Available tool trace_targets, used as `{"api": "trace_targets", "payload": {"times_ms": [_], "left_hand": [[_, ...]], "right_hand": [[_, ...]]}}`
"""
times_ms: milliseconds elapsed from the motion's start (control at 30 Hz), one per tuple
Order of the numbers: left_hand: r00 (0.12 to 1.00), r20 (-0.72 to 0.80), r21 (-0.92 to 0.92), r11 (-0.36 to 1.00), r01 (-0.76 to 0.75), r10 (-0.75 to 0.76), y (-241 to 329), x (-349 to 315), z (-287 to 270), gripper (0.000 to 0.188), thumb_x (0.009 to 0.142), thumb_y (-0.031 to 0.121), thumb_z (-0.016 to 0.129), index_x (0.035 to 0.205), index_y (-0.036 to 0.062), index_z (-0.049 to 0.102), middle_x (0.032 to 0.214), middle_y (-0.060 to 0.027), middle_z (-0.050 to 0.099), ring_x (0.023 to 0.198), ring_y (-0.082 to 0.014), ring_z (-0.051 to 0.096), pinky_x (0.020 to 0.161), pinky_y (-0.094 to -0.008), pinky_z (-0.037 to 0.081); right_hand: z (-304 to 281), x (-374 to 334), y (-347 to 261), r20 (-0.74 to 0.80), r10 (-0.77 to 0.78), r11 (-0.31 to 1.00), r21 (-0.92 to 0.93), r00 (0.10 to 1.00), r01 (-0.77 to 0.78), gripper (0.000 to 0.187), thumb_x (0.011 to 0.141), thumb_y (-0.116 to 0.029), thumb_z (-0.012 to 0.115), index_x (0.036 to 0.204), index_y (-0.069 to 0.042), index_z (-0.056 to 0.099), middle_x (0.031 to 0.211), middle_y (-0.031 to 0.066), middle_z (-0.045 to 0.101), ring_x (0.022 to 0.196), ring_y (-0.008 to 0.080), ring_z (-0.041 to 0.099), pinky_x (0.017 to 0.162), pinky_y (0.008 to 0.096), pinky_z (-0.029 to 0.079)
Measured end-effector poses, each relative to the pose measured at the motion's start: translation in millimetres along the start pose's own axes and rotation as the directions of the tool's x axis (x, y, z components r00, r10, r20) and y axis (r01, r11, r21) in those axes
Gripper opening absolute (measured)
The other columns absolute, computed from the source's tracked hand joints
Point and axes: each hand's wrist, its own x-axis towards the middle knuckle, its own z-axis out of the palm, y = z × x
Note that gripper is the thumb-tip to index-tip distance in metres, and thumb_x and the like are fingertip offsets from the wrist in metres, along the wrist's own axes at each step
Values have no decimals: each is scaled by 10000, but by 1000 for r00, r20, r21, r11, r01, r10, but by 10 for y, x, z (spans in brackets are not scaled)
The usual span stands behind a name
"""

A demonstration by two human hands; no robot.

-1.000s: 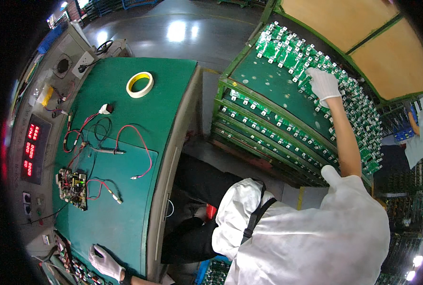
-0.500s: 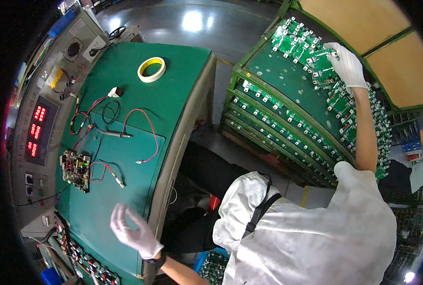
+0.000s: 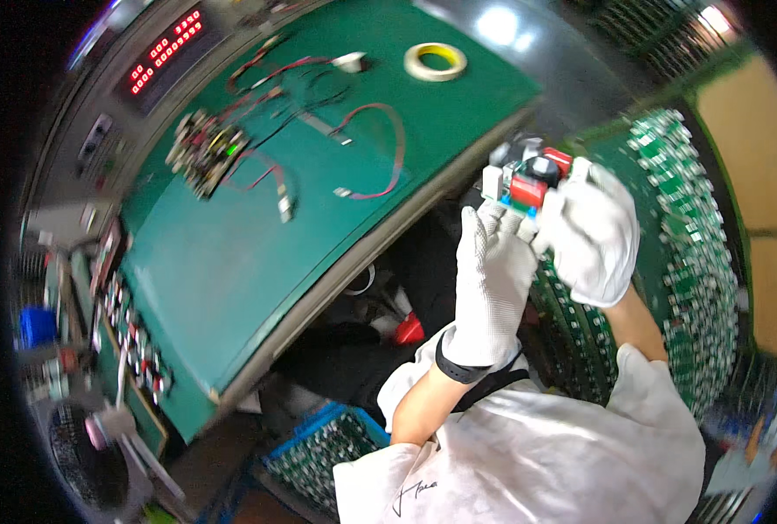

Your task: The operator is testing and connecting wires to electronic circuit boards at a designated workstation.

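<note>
Red digit display [image 3: 163, 51] in grey panel behind green bench, upper left; long, narrow, dark-backed.

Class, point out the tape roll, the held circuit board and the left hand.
tape roll [image 3: 436, 61], head view, on its ring.
circuit board [image 3: 523, 182], head view, on its red part.
left hand [image 3: 491, 279], head view, on the glove's back.

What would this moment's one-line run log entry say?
left hand: on board | right hand: on board | bench: second board, tape

White knit gloves, black wristband [image 3: 460, 370], white smock [image 3: 537, 454]
</note>
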Motion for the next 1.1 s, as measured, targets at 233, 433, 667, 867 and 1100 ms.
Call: {"api": "trace_targets", "payload": {"times_ms": [233, 433, 667, 867, 1100], "left_hand": [[910, -45, 192, 898, -396, 412, 836, -333, -210, 497, 1084, 461, 513, 1437, 112, 550, 1402, -53, 614, 1285, -221, 581, 1115, -401, 439], [746, -58, 607, 617, -501, 663, 1963, -448, -939, 318, 1095, 307, 533, 1330, 106, 609, 1214, -1, 664, 1142, -117, 631, 931, -328, 541], [584, -35, 985, 127, -117, 811, 2889, -635, -1280, 477, 1016, 326, 696, 1310, -42, 618, 1196, -63, 693, 1061, -117, 615, 953, -279, 485], [684, 5, 988, -109, 109, 730, 3292, -640, -1391, 561, 1002, 405, 693, 1299, -67, 628, 1160, -63, 698, 1054, -134, 610, 956, -283, 471], [773, 45, 742, -539, 398, 632, 3474, -542, -1240, 580, 986, 522, 655, 1149, -29, 730, 1019, -180, 753, 933, -284, 710, 878, -366, 536]], "right_hand": [[731, 604, -559, -189, -282, 922, 218, 940, 320, 247, 802, -153, 794, 1029, -220, 725, 1123, 34, 679, 1062, 279, 683, 1090, 517, 442], [991, 856, -828, -260, -394, 781, 412, 882, 470, 357, 860, -168, 729, 1208, -240, 703, 1258, 27, 637, 1238, 237, 609, 1124, 462, 461], [1291, 760, -829, -135, -395, 760, 508, 909, 405, 315, 840, -134, 750, 1151, -165, 712, 1209, 65, 657, 1176, 257, 635, 1070, 458, 487], [1395, 701, -728, -68, -394, 761, 535, 916, 367, 306, 853, -150, 763, 1151, -130, 703, 1183, 75, 669, 1144, 269, 647, 1045, 465, 500], [1536, 765, -634, -21, -394, 732, 598, 919, 327, 261, 841, -136, 779, 1090, -91, 715, 1087, 86, 698, 1068, 284, 675, 1019, 462, 518]]}}
